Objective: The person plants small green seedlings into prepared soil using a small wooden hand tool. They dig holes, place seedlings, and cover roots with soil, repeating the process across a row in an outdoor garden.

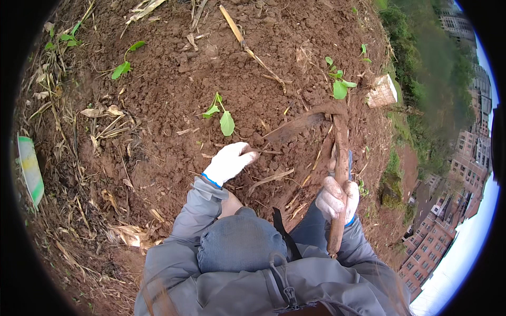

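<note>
My right hand point(336, 199), in a soiled white glove, is closed around the wooden handle of a short hoe point(340, 158). The hoe's mud-coated blade point(296, 125) points left and rests at the reddish-brown soil. In a white glove with a blue cuff, my left hand point(231, 162) pinches a thin dry stalk point(269, 151) between thumb and fingers, low over the ground. Just above that hand, a leafy green seedling point(226, 122) stands in the soil. Another seedling point(339, 87) grows beyond the hoe's head.
More seedlings point(121, 70) dot the bed. A long dry stalk point(233, 25) lies at the top, and dry leaf litter point(110, 126) covers the left. A whitish container point(382, 91) lies at the right. At the left rim is a green-and-white piece point(31, 172). My bent knee point(241, 245) is below.
</note>
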